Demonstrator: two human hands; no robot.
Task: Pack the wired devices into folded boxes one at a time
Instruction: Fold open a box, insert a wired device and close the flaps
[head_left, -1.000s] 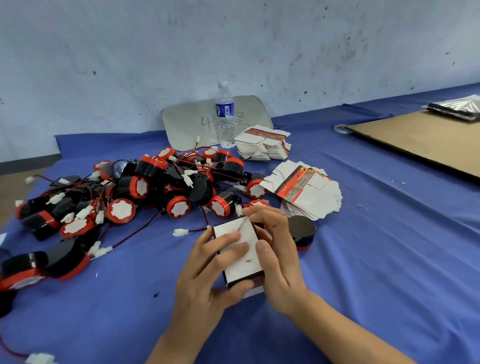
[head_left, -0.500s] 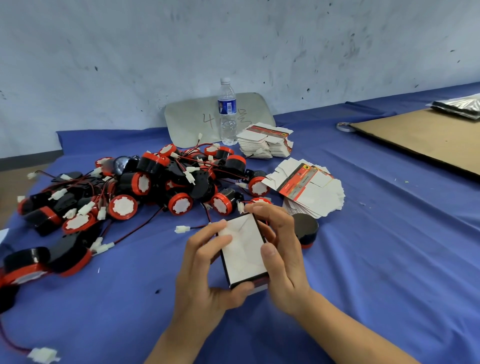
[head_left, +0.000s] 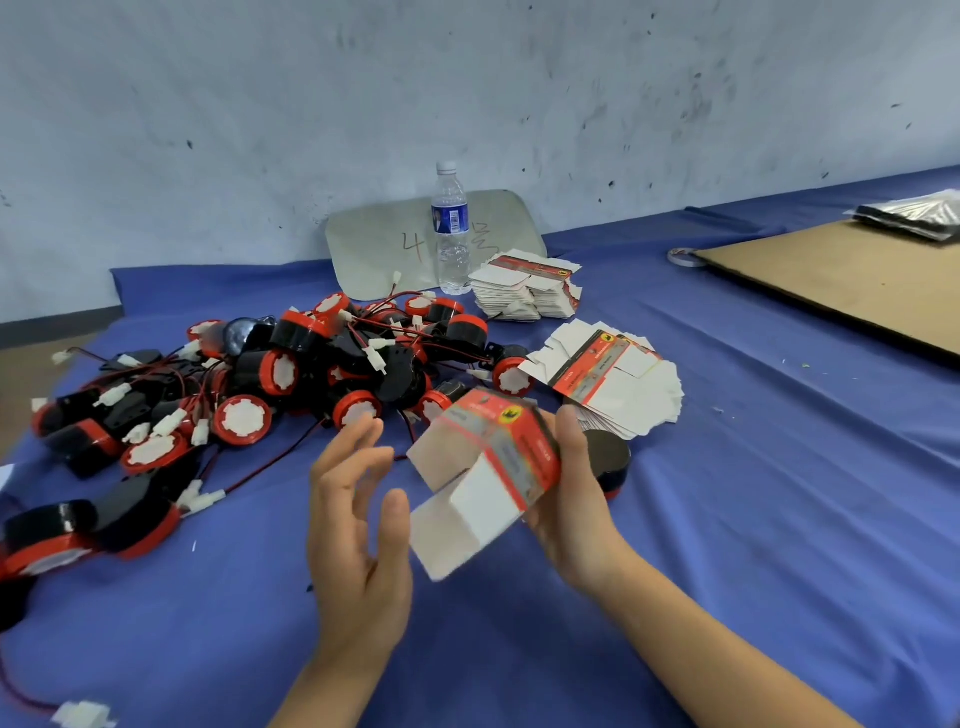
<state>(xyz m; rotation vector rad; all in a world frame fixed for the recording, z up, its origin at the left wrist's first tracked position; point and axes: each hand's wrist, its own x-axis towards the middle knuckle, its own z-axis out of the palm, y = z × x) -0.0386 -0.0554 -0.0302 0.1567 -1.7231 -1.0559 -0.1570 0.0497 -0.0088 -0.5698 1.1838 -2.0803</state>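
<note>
In the head view, above the blue cloth (head_left: 753, 545) and just in front of the pile of devices (head_left: 291, 374), we hold a half-formed box (head_left: 483, 467) clear of the surface. Our right hand (head_left: 571, 499) grips it from the right side, fingers curled behind its printed wall. Our left hand (head_left: 353, 519) is spread and empty just beside the loose white flaps; whether the thumb touches a flap we cannot tell. We judge the box to be thin card: very light, springy at the creases and easily crushed. It is best held across two opposite walls near the folded edges, never by the flaps, which would bend or tear. The devices look like hard black plastic drums with red rims, trailing thin red and black wires that end in white plugs. They are probably much denser than the box and rigid. We should take one by its body, since pulling a wire in that tangle would likely drag its neighbours along. One device (head_left: 605, 460) sits apart just behind the right hand, beside the fanned flat blanks (head_left: 634, 395), and seems the easiest to pick.
</note>
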